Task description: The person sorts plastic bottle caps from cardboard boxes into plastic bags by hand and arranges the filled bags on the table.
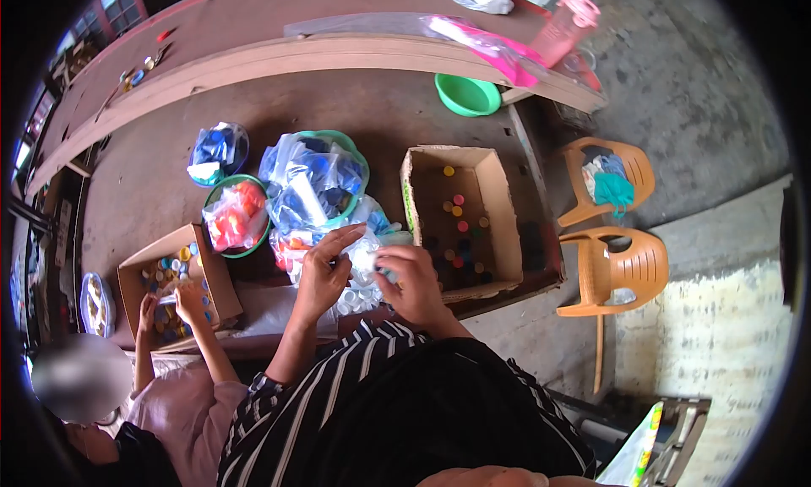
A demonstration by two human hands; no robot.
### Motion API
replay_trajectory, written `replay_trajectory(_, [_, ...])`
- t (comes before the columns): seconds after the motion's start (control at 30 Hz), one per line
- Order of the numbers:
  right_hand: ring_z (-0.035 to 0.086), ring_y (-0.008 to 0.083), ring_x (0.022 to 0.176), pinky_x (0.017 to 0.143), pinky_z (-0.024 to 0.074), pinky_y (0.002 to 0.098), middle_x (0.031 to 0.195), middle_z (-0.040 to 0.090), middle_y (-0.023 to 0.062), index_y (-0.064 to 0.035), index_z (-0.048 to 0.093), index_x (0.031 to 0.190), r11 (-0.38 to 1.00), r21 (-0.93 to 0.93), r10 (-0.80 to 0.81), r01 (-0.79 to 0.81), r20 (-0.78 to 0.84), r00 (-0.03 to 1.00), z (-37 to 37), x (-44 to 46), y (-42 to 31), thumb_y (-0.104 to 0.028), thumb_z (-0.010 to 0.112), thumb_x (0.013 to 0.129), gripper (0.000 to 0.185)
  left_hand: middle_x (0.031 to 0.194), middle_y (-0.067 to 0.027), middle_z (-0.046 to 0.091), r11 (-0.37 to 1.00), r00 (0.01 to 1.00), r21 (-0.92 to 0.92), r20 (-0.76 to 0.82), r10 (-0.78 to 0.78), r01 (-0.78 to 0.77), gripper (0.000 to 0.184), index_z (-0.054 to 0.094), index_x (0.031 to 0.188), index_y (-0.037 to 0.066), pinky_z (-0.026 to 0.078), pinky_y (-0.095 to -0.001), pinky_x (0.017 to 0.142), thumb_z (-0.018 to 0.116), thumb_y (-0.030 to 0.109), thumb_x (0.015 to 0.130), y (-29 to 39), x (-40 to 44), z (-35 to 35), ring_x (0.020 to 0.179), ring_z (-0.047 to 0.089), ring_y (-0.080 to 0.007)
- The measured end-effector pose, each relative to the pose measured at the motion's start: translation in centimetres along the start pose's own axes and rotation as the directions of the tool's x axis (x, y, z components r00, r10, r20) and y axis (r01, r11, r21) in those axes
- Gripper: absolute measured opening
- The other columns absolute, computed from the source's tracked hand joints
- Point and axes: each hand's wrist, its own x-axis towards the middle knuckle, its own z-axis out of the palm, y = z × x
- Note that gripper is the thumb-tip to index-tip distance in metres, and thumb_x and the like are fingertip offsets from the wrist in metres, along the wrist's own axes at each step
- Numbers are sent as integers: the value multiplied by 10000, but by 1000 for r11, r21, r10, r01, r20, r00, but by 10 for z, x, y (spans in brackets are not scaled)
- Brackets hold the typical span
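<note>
My left hand [323,272] is held over the near edge of the table, its fingers stretched toward the right and its thumb apart, with nothing visible in it. Facing it, my right hand [411,277] has its fingers bent inward; whatever they hold, if anything, is too small to make out. Between and below both hands lie a clear plastic bag [363,252] and a pile of small white caps [358,299]. Just right of my right hand stands an open cardboard box [505,225] with several coloured caps scattered on its bottom.
Behind my hands, a green basin [365,162] holds bagged blue pieces. Another green-rimmed basin [263,237] holds bagged orange-red ones. A co-worker [182,402] at the left handles a cardboard box [221,272] of caps. A raised shelf [338,52] runs across the back; plastic chairs [634,267] stand right.
</note>
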Motion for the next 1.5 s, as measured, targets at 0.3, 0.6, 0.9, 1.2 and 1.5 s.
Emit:
replay_trajectory(0.3, [451, 249, 1216, 979, 351, 442, 1303, 529, 28, -104, 693, 999, 971, -238, 41, 19, 248, 968, -41, -25, -15, -317, 718, 804, 289, 1184, -178, 651, 990, 995, 108, -24, 96, -93, 389, 665, 1036, -32, 471, -271, 612, 449, -136, 730, 24, -15, 39, 692, 617, -140])
replay_trajectory(0.6, [552, 218, 1044, 933, 361, 434, 897, 609, -8, -114, 611, 725, 927, -376, -92, 6, -213, 973, -125, -12, -6, -246, 804, 723, 234, 1465, -177, 387, 981, 961, -59, 196, 194, -186, 861, 304, 1457, 24, 343, -471, 1089, 801, 192, 774, 32, -17, 96, 1378, 362, -298])
replay_trajectory(0.9, [559, 270, 688, 771, 439, 400, 682, 585, 51, -79, 567, 730, 932, -358, -79, -50, -336, 939, -188, -28, 12, -154, 818, 732, 262, 1377, -220, 473, 996, 884, 88, 467, -31, -11, 975, 328, 1434, -6, 389, -403, 1063, 865, 345, 699, 5, -27, 200, 1290, 477, -327])
replay_trajectory(1.2, [568, 264, 592, 541, 446, 348, 682, 611, 92, -34, 600, 760, 967, -237, 28, -91, -259, 965, -214, -25, 55, -143, 804, 767, 231, 857, -49, 654, 992, 900, -36, 425, -96, 122, 331, 637, 1125, -5, 487, -296, 741, 627, 277, 952, -26, -18, 256, 785, 583, -109])
replay_trajectory(1.5, [555, 258, 515, 497, 429, 350, 607, 547, 113, -22, 573, 727, 973, -119, 164, -199, -254, 953, -242, 8, 97, -194, 742, 847, 270, 839, 6, 647, 875, 861, -195, 367, -354, 443, 351, 664, 1101, 3, 500, -261, 676, 508, 307, 1022, -27, -11, 237, 775, 576, -71])
